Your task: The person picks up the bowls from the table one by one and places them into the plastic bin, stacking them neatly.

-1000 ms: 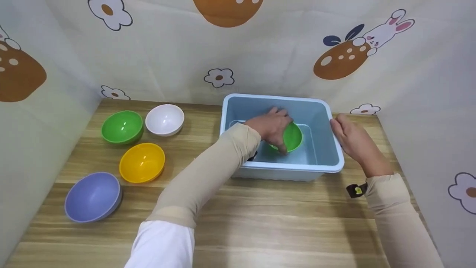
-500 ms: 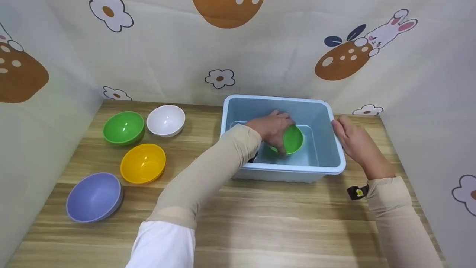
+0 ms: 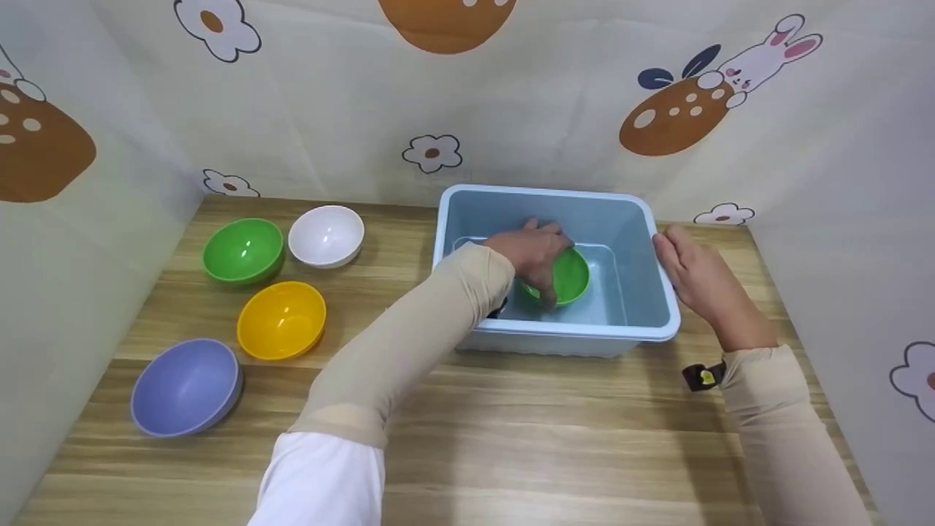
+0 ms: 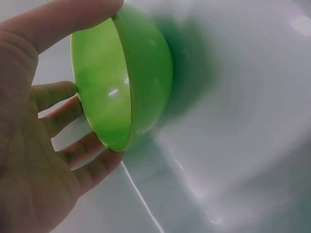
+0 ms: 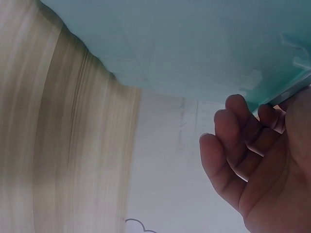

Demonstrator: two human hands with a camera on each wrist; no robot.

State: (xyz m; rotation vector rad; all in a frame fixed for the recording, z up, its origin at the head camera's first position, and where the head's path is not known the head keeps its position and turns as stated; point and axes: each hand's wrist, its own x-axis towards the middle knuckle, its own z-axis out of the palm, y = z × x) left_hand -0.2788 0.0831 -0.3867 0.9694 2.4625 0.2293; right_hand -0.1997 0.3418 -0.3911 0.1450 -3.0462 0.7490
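Observation:
Inside a light blue plastic bin (image 3: 570, 331), my left hand (image 3: 529, 253) holds a green bowl (image 3: 572, 276) by its rim. In the left wrist view the thumb lies on one side of that bowl (image 4: 151, 73) and the fingertips touch the other side; the bowl's opening faces the palm. My right hand (image 3: 700, 281) grips the bin's right rim. From below, the right wrist view shows this hand (image 5: 262, 160) with its fingers curled near the edge of the bin (image 5: 180, 48). The left hand covers part of the bowl in the head view.
On the wooden table's left side stand another green bowl (image 3: 243, 251), a white bowl (image 3: 326, 237), a yellow bowl (image 3: 282, 321) and a larger purple bowl (image 3: 186, 388). A patterned cloth (image 3: 329, 95) rises behind the table and along both sides.
The left hand and the green bowl have shifted slightly left inside the bin. My right hand keeps its place on the rim, and the bowls on the table stay put.

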